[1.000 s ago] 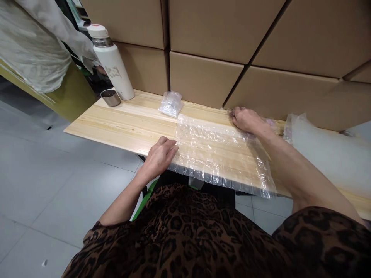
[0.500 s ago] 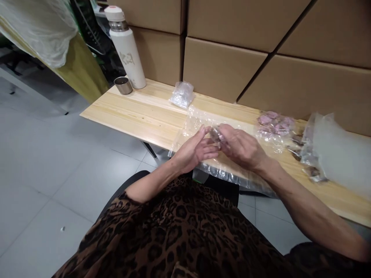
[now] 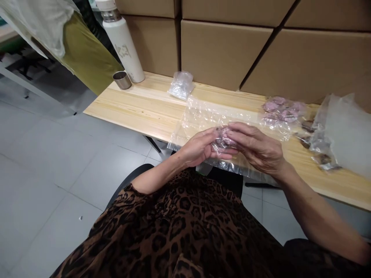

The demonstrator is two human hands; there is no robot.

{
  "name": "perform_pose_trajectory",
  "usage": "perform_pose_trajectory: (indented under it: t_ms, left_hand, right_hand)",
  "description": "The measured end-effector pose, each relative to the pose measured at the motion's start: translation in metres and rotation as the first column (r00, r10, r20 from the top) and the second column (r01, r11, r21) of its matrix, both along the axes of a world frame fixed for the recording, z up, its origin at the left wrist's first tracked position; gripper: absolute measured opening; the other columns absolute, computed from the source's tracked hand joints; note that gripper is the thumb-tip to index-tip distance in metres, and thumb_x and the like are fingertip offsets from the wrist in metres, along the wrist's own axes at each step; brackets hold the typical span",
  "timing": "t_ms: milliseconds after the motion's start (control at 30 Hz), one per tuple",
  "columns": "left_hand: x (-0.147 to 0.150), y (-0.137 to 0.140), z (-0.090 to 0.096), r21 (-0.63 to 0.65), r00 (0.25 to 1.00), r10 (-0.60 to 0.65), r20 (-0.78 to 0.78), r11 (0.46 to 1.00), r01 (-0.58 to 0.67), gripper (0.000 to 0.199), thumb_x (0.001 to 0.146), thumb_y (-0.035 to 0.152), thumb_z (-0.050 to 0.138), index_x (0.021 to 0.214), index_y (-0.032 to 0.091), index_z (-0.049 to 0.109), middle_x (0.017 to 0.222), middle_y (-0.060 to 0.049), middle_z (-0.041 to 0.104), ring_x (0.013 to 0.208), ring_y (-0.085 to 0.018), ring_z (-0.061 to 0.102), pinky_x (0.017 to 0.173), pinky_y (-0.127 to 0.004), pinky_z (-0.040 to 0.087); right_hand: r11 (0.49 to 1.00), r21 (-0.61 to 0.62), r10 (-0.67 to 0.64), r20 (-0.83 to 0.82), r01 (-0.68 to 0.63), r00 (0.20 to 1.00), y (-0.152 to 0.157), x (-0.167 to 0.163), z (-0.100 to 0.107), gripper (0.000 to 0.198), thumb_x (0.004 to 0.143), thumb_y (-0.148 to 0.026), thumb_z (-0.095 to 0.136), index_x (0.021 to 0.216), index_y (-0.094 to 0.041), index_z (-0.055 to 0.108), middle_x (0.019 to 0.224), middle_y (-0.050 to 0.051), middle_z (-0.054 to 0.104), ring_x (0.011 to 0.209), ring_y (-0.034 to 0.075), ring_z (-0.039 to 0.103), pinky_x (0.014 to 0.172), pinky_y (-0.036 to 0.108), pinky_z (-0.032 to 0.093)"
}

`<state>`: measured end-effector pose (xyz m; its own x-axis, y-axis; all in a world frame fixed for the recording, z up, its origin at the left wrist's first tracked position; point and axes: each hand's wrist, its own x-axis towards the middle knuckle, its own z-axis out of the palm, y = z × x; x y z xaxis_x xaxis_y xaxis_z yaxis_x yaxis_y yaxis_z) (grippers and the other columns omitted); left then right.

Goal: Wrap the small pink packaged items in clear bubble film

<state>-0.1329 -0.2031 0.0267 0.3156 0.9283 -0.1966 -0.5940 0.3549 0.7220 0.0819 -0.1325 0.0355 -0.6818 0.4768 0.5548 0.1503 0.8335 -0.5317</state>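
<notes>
Between my two hands is a small clear plastic packet with pink contents (image 3: 223,139), held over the front part of the table. My left hand (image 3: 201,148) grips it from the left, thumb on top and fingers beneath. My right hand (image 3: 257,148) has its fingers closed over the packet's right side. What exactly is inside the packet cannot be made out. Under the hands lies a sheet of clear plastic film or bags (image 3: 199,112), its front edge hanging over the table edge. Similar pink packets (image 3: 282,110) lie in a cluster to the right.
The wooden table (image 3: 130,106) backs onto stacked cardboard boxes (image 3: 214,54). A white bottle (image 3: 124,50) and metal cup (image 3: 122,80) stand at its left end. Near the boxes is a folded clear plastic packet (image 3: 181,85). Cloudy plastic bags (image 3: 344,135) and dark-filled packets (image 3: 324,159) lie right.
My right hand has turned so its fingers now lie over the packet, showing its pink contents. The left thumb and fingers have closed around it. The camera view has shifted slightly.
</notes>
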Motion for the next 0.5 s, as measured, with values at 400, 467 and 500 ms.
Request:
perform_pose_trajectory:
  t_ms: [400, 467, 500]
  left_hand:
    - [-0.002, -0.006, 0.000, 0.019, 0.961, -0.269, -0.070, 0.963, 0.271, 0.040, 0.103, 0.040, 0.070, 0.135, 0.015, 0.072, 0.125, -0.018, 0.080, 0.100, -0.025, 0.084, 0.097, -0.041, 0.067]
    - [0.002, -0.009, 0.004, 0.042, 0.990, -0.121, -0.073, 0.991, 0.125, 0.043, 0.104, 0.038, 0.069, 0.142, 0.017, 0.067, 0.126, -0.016, 0.079, 0.099, -0.024, 0.084, 0.098, -0.043, 0.067]
    - [0.004, -0.010, 0.005, 0.058, 0.996, -0.033, -0.079, 0.998, 0.038, 0.047, 0.104, 0.038, 0.069, 0.146, 0.019, 0.064, 0.126, -0.016, 0.079, 0.099, -0.024, 0.083, 0.099, -0.044, 0.066]
  right_hand:
    - [0.956, -0.244, 0.188, 0.091, -0.162, 0.978, 0.008, 0.015, 0.012, 0.027, 0.108, -0.042, 0.059, 0.119, -0.045, 0.083, 0.163, -0.008, 0.059, 0.159, 0.029, 0.049, 0.135, 0.064, 0.037]
    - [0.952, -0.306, -0.036, -0.035, 0.024, 0.999, 0.000, 0.011, 0.011, 0.036, 0.103, -0.038, 0.062, 0.137, -0.045, 0.074, 0.167, -0.006, 0.055, 0.158, 0.030, 0.051, 0.129, 0.065, 0.046]
    - [0.922, -0.363, -0.188, -0.112, 0.136, 0.976, -0.004, 0.009, 0.011, 0.044, 0.101, -0.038, 0.062, 0.144, -0.044, 0.068, 0.165, -0.002, 0.057, 0.154, 0.030, 0.055, 0.124, 0.065, 0.051]
